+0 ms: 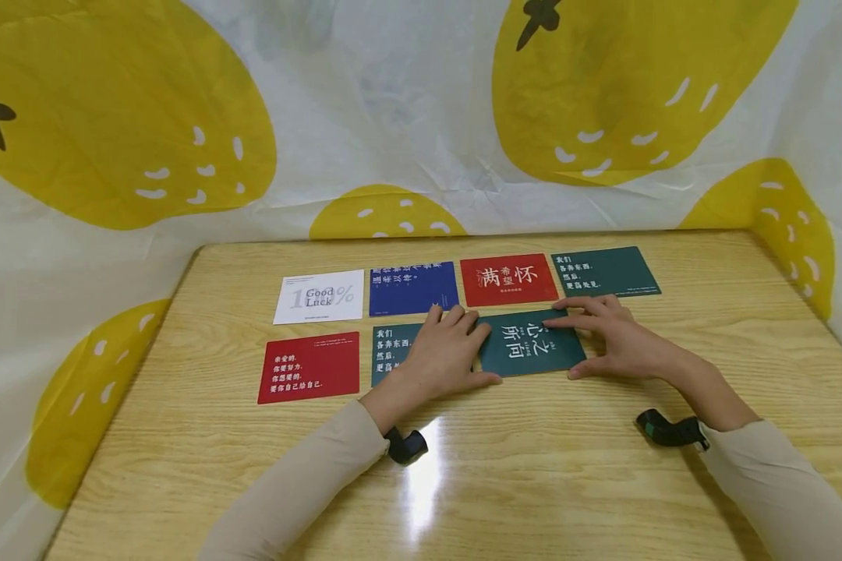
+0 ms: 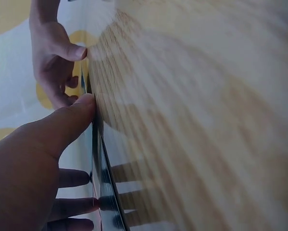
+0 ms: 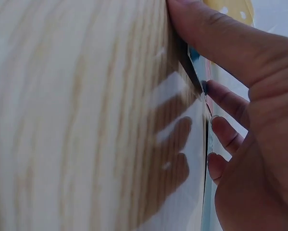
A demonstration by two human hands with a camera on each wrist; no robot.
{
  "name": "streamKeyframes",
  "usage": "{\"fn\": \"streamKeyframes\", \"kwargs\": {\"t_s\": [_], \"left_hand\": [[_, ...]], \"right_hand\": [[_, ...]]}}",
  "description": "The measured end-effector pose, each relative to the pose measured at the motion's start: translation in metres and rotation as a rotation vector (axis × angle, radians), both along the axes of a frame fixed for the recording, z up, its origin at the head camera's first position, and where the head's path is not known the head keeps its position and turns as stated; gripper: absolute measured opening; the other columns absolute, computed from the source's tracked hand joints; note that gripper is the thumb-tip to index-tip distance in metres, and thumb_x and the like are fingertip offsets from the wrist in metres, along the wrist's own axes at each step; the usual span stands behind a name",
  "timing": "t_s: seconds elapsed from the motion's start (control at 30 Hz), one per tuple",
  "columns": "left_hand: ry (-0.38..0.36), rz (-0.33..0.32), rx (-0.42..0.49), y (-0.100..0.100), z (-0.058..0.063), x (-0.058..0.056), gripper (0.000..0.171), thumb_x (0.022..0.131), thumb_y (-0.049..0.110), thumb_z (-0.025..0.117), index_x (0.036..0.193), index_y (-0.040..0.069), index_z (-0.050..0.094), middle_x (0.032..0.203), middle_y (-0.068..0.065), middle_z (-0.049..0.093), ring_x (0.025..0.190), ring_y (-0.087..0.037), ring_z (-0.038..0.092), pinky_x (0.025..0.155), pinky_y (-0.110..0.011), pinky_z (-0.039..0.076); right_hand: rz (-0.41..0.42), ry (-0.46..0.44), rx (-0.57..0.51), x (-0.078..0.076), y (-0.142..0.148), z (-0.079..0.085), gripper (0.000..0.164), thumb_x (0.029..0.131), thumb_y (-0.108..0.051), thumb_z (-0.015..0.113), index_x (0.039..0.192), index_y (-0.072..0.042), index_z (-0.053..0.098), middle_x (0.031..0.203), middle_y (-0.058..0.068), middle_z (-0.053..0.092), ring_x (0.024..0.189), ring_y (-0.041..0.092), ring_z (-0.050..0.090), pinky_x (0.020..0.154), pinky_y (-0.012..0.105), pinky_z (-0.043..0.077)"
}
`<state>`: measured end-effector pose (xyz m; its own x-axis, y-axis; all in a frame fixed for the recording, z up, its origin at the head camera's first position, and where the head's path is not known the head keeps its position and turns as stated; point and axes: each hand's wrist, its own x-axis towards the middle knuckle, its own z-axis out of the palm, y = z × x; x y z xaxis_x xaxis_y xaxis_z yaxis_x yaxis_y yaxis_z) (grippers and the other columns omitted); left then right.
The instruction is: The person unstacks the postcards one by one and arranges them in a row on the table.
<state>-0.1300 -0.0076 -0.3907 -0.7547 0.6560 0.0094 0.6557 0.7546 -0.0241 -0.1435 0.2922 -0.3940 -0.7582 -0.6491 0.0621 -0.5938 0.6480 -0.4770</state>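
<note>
A dark green card (image 1: 533, 343) with large white characters lies sideways on the table between my hands. My left hand (image 1: 438, 351) reaches over the neighbouring green card (image 1: 387, 343), its fingertips at the left side of the sideways card and its thumb by the near edge. At the right end is my right hand (image 1: 613, 335), with a forefinger on the card's face and the thumb near its lower right corner. In the left wrist view, the thumb (image 2: 69, 120) lies along the card edge. The right wrist view shows the fingertips (image 3: 221, 127) spread close over the surface.
Behind lies a row of cards: white (image 1: 319, 296), blue (image 1: 414, 290), red (image 1: 508, 280) and green (image 1: 603, 273). Another red card (image 1: 309, 366) sits front left. A fruit-patterned cloth (image 1: 393, 117) hangs behind the wooden table (image 1: 533, 483). Black wrist devices (image 1: 666, 428) hang at both sleeves.
</note>
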Motion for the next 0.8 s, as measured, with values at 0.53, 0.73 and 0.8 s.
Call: {"fn": "streamKeyframes", "kwargs": {"t_s": [0.53,0.73,0.8], "left_hand": [[-0.006,0.004,-0.009,0.0006,0.0018,0.0003,0.075,0.082,0.073,0.049,0.134,0.018,0.056,0.139,-0.006,0.048,0.126,-0.024,0.036,0.104,-0.051,0.024],[-0.014,0.009,-0.01,0.0014,0.0037,0.0005,0.073,0.082,0.072,0.05,0.132,0.019,0.057,0.138,-0.006,0.049,0.125,-0.024,0.037,0.102,-0.05,0.025],[-0.019,0.011,-0.007,0.0018,0.0041,0.0003,0.073,0.082,0.071,0.051,0.132,0.019,0.057,0.138,-0.006,0.049,0.125,-0.024,0.037,0.101,-0.05,0.025]], "right_hand": [[-0.013,-0.026,0.023,0.0001,-0.0018,0.0016,0.073,0.068,-0.042,0.084,0.132,-0.017,0.059,0.142,0.012,0.038,0.11,0.029,0.03,0.082,0.048,0.028],[-0.027,-0.057,0.04,0.0003,-0.0023,0.0027,0.074,0.069,-0.044,0.082,0.133,-0.019,0.058,0.143,0.01,0.036,0.112,0.03,0.029,0.084,0.049,0.028],[-0.027,-0.059,0.043,0.0001,-0.0024,0.003,0.074,0.069,-0.044,0.082,0.133,-0.018,0.058,0.143,0.011,0.036,0.112,0.03,0.029,0.084,0.05,0.028]]}}
